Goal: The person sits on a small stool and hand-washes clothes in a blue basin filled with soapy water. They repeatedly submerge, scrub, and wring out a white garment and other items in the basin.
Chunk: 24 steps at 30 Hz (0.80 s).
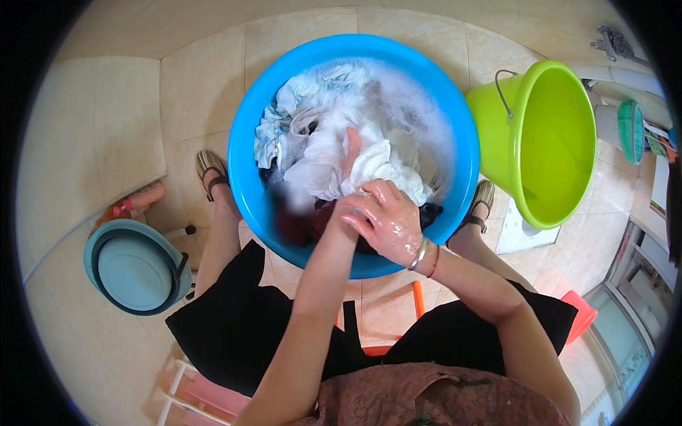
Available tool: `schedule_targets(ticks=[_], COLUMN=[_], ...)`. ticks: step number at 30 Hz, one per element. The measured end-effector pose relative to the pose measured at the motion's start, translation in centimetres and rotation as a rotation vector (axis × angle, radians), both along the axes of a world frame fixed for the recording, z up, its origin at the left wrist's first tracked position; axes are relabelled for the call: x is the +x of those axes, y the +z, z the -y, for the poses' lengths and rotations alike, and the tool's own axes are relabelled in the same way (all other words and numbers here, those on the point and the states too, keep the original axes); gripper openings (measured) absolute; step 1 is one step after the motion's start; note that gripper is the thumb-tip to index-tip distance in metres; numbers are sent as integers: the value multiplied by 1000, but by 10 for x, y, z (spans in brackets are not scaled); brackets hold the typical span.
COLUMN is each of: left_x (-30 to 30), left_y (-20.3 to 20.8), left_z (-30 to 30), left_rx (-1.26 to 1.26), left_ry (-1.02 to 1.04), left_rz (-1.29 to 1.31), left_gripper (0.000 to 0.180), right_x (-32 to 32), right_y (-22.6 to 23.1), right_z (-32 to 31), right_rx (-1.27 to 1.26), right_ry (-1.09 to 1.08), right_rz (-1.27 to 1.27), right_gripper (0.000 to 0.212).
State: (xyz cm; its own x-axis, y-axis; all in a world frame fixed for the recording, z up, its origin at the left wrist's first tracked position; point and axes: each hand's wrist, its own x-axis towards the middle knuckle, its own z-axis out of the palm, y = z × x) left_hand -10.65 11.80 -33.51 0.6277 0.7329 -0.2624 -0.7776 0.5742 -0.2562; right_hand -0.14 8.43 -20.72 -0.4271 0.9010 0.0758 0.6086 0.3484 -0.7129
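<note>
The wash looks well under way but, as a judgement, not near its end: the garments are wet and lathered, while the suds point(433, 106) remain unrinsed. All the clothing that shows lies in the round blue basin point(240, 177) on the tiled floor point(291, 35), between the person's feet. White cloth point(380, 162) fills the middle, bunched and soaked; a pale blue garment point(266, 138) is crumpled along the left side, and a dark red garment point(295, 224) lies at the near edge, partly lost in a blurred patch. No piece appears wrung out or set aside, so rinsing and wringing seem not yet done; how much of the scrubbing is finished cannot be told.

The left hand point(353, 145) is sunk in the white cloth, with only a strip of skin showing between the folds, so I cannot tell how far open it is or whether it grips anything. The right hand point(394, 224), wet and shiny, lies across the left wrist with its fingers partly bent and a little apart; no cloth shows in it, and whether it clasps the wrist is unclear. A lime green bucket point(497, 131) stands just right of the basin, its handle hanging toward it
</note>
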Motion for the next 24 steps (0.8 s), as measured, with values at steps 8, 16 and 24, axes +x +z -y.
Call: schedule_targets(ticks=[8,16,24], left_x=[47,47,25], left_y=[-39,-33,-91], left_z=[41,24,56], left_rx=[-323,-620,40], left_ry=[378,97,162], left_rz=[-679,-1000,-232], left_gripper=[38,49,54], right_x=[-5,8,-2], right_y=[-128,-137,-81], right_z=[-52,-59,10], right_rx=[-289,-118,58], right_ry=[-279,-184,-60], right_rz=[326,398,226], right_gripper=[27,24,18])
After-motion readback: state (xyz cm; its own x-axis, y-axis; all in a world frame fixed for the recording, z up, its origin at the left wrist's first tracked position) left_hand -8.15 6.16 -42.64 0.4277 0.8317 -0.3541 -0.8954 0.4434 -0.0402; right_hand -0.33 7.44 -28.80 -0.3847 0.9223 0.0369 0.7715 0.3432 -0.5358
